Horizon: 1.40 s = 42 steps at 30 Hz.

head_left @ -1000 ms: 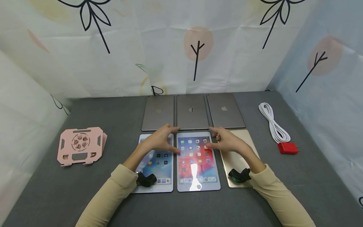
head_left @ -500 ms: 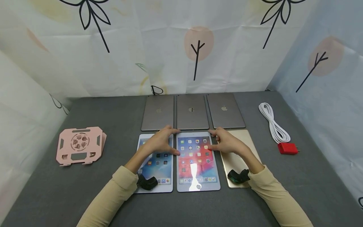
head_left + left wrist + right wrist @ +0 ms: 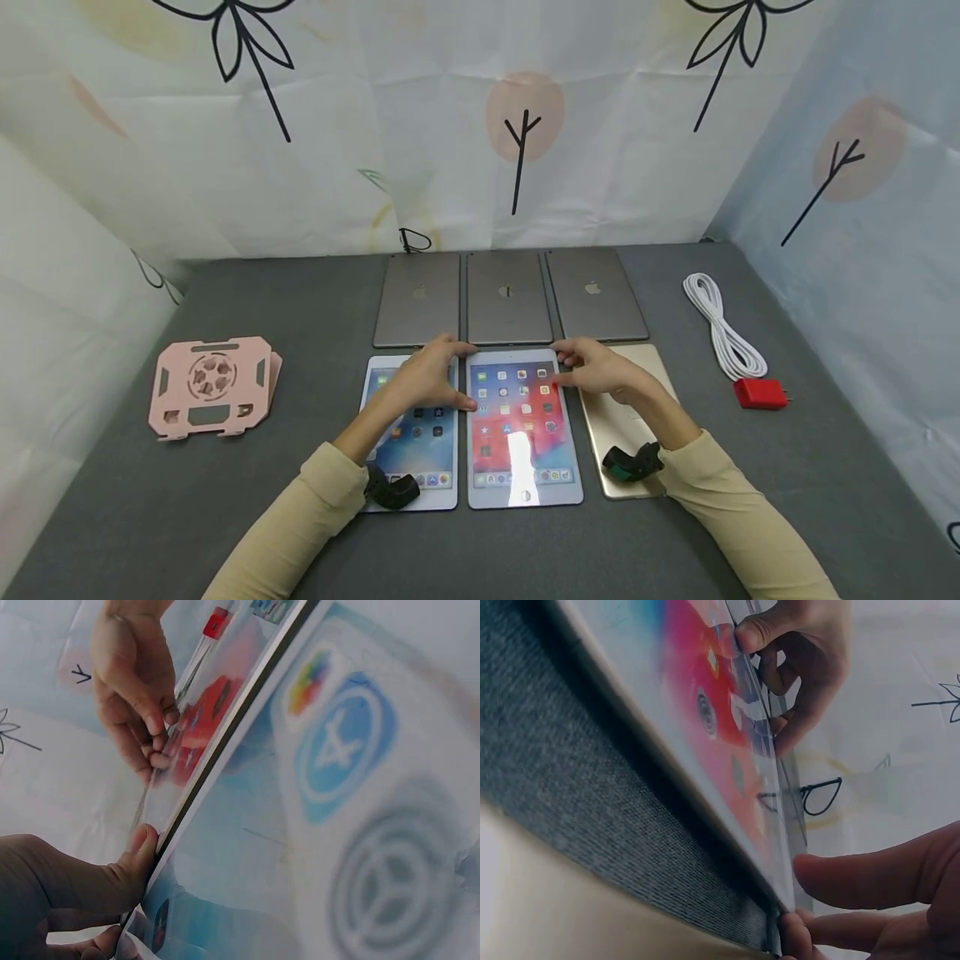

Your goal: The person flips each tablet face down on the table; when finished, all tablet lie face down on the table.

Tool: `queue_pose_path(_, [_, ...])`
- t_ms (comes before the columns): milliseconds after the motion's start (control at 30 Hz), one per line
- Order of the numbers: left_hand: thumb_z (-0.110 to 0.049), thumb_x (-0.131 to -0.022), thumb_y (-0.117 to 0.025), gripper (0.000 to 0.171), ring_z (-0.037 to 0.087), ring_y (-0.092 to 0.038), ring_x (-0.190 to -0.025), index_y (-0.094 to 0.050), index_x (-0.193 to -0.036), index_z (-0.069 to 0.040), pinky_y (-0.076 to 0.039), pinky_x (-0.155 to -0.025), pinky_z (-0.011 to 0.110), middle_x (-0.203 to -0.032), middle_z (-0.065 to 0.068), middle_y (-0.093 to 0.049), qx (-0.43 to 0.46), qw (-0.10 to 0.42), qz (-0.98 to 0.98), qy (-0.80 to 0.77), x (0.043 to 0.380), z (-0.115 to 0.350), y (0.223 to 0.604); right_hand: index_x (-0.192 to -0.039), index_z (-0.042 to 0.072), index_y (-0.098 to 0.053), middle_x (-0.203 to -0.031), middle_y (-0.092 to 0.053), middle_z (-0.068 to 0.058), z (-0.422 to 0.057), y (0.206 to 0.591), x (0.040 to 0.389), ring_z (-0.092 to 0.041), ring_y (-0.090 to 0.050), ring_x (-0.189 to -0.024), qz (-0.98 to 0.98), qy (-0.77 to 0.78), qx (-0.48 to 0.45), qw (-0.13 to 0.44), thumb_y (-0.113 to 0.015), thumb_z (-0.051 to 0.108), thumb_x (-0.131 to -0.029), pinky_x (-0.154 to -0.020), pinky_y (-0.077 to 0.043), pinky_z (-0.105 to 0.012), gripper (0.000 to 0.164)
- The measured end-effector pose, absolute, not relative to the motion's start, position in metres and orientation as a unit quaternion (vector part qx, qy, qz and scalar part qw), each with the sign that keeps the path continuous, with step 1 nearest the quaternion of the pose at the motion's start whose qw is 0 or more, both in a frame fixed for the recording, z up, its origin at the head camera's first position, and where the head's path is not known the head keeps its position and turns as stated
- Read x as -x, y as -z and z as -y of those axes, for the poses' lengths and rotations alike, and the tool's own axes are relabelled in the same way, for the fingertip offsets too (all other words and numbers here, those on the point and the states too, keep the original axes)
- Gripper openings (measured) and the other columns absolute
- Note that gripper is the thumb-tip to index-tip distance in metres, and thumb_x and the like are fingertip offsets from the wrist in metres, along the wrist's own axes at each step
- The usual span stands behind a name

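In the head view a white tablet [image 3: 487, 496], its lit screen red and blue, lies flat between my hands. My left hand [image 3: 431, 377] holds its upper left corner, thumb at the side edge and index finger at the top. The right hand [image 3: 603, 372] does likewise at the upper right corner, the other fingers curled in. Beneath the left forearm lies a second white tablet [image 3: 412, 454] with a blue screen, partly hidden. A gold tablet [image 3: 622, 421], back up, is partly covered by the right hand. Both hands show at the tablet's far edge in the right wrist view.
Three grey tablets [image 3: 510, 308] lie face down in a row behind. To the left sits a pink folding stand [image 3: 213, 383] with cut-outs. On the right are a coiled white cable [image 3: 723, 325] and a red charger plug [image 3: 761, 393]. Patterned fabric [image 3: 600, 167] walls the table.
My right thumb has slid slightly right, from over the screen to the tablet's side edge. The left hand has barely shifted, and the tablets lie where they were.
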<state>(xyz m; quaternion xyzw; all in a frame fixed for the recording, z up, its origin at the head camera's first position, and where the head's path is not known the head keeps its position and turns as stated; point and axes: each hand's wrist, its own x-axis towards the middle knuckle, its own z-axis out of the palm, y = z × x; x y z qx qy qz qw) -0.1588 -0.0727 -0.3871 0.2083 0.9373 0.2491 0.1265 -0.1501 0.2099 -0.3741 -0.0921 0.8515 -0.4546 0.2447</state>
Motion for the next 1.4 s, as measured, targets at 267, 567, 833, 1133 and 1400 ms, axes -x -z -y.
queue_pose_path(267, [-0.034, -0.070, -0.096, 0.084, 0.031, -0.059, -0.114, -0.060, -0.143, -0.014, -0.052, -0.097, 0.052, -0.136, 0.014, -0.059, -0.202, 0.124, -0.939, -0.249, 0.158, 0.071, 0.387, -0.151, -0.016, -0.033, -0.114, -0.047, -0.013, -0.218, 0.372, 0.148, -0.019, -0.044, -0.104, -0.789, 0.548, 0.063, 0.270, -0.058, -0.001, -0.097, -0.082, -0.045, -0.019, 0.061])
queue_pose_path(567, [-0.032, -0.072, -0.095, 0.084, 0.030, -0.058, -0.115, -0.059, -0.145, -0.013, -0.051, -0.100, 0.051, -0.134, 0.013, -0.060, -0.207, 0.118, -0.936, -0.258, 0.155, 0.073, 0.389, -0.160, -0.002, -0.027, -0.147, -0.045, -0.023, -0.220, 0.373, 0.147, -0.019, -0.050, -0.125, -0.727, 0.630, 0.026, 0.272, -0.053, 0.004, -0.104, -0.112, -0.041, -0.033, 0.062])
queue_pose_path(833, [-0.030, -0.073, -0.094, 0.084, 0.031, -0.058, -0.117, -0.057, -0.146, -0.012, -0.050, -0.104, 0.052, -0.136, 0.015, -0.060, -0.214, 0.120, -0.931, -0.270, 0.155, 0.074, 0.390, -0.160, 0.001, -0.030, -0.143, -0.045, -0.012, -0.217, 0.369, 0.144, -0.013, -0.053, -0.119, -0.702, 0.663, 0.004, 0.259, -0.053, 0.005, -0.104, -0.105, -0.049, -0.020, 0.060])
queue_pose_path(1133, [-0.029, -0.072, -0.094, 0.083, 0.029, -0.058, -0.111, -0.058, -0.143, -0.003, -0.050, -0.102, 0.048, -0.128, 0.018, -0.064, -0.251, 0.110, -0.917, -0.291, 0.155, 0.068, 0.389, -0.160, 0.001, -0.029, -0.150, -0.047, -0.015, -0.215, 0.361, 0.139, -0.003, -0.062, -0.110, -0.668, 0.706, 0.022, 0.234, -0.054, 0.007, -0.104, -0.097, -0.052, -0.016, 0.061])
queue_pose_path(1400, [-0.027, -0.074, -0.093, 0.084, 0.031, -0.059, -0.119, -0.056, -0.144, 0.001, -0.047, -0.107, 0.049, -0.126, 0.018, -0.067, -0.265, 0.112, -0.908, -0.306, 0.152, 0.056, 0.392, -0.161, 0.003, -0.026, -0.163, -0.029, -0.025, -0.213, 0.352, 0.132, -0.014, -0.056, -0.119, -0.666, 0.712, 0.024, 0.221, -0.054, 0.013, -0.106, -0.097, -0.052, -0.017, 0.063])
